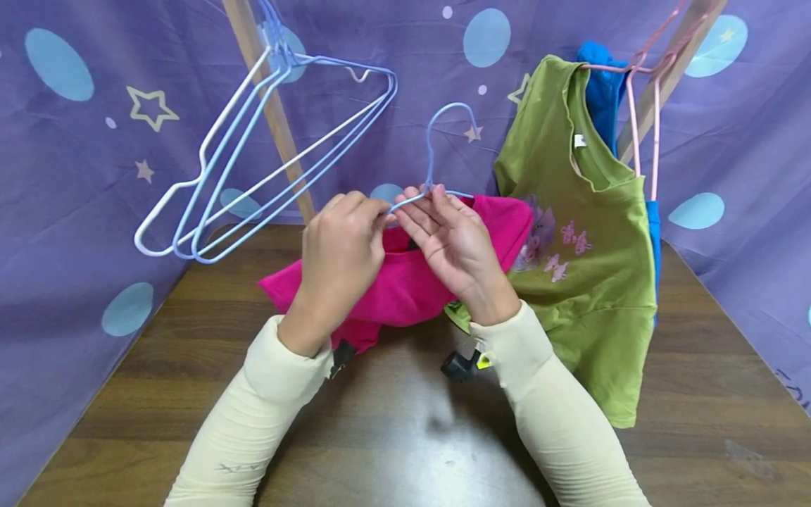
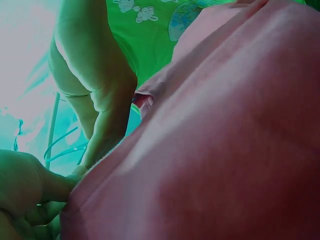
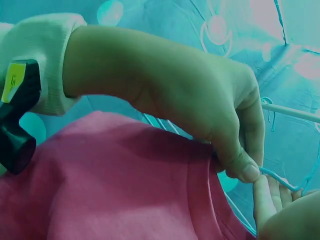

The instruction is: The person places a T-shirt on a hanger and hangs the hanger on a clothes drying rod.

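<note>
A blue wire clothes hanger [image 1: 431,144] stands hook up in the middle of the head view. Its shoulders reach into the neck of a bright pink garment [image 1: 399,296]. My left hand [image 1: 342,246] pinches the hanger's left shoulder close to the neckline; in the right wrist view its thumb and finger meet on the wire. The palm of my right hand [image 1: 459,246] faces up, and its thumb and fingertips hold the hanger just below the hook. In the left wrist view, pink cloth [image 2: 210,150] covers much of the picture and hides part of the left hand [image 2: 30,190].
Several white and blue hangers [image 1: 234,162] hang from a wooden bar [image 1: 279,127] at the left. At the right, a green top [image 1: 589,267] and a blue garment [image 1: 602,91] hang on pink hangers [image 1: 636,120]. Below is a brown wooden table [image 1: 393,436]; a purple patterned cloth [image 1: 405,35] stands behind.
</note>
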Available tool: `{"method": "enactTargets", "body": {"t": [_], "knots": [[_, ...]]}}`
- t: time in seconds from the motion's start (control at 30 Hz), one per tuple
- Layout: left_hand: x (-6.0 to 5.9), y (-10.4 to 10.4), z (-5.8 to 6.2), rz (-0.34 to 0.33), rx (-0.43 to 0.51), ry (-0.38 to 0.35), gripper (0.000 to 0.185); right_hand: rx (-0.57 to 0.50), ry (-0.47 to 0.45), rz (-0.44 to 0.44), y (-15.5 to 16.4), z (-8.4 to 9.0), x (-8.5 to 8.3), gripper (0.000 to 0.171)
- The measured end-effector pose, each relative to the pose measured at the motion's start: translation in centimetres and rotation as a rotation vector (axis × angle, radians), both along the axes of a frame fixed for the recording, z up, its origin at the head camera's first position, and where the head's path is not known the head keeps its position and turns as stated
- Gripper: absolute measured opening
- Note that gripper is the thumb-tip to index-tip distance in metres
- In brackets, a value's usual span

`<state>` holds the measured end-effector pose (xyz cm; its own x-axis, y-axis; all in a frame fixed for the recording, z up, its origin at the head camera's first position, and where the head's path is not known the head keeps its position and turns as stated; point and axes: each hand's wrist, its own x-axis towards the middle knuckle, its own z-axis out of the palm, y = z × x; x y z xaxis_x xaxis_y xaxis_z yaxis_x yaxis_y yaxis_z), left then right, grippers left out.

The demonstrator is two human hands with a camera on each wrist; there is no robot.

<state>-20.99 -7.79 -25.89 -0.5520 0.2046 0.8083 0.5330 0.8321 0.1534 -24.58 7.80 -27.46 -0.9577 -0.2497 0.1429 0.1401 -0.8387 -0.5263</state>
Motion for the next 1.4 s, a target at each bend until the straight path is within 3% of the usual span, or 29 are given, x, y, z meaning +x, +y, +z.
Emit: {"method": "enactTargets", "body": {"t": [0.27, 0.53, 0.93, 1.23, 1.4], "knots": [[0.1, -0.1, 0.2, -0.023, 0.001, -0.061, 0.007, -0.016, -0.037, -0.011, -0.2, 0.0, -0.1, 0.031], [0.2, -0.5, 0.6, -0.057, 0.029, -0.046, 0.009, 0.038, -0.030, -0.002, -0.2, 1.0, 0.0, 0.030], [0.6, -1.4, 1.4, -0.071, 0.106, -0.061, 0.016, 0.281, -0.167, -0.035, -1.3, 5.5, 0.2, 0.029], [0.4, -2.5, 2.1, -0.106, 0.198, -0.056, 0.022, 0.379, -0.048, -0.085, -1.4, 8.8, -0.6, 0.034], [-0.2, -2.6, 1.8, -0.060, 0.212, -0.079, 0.037, 0.397, -0.042, -0.101, -0.5, 10.5, -1.2, 0.035]]}}
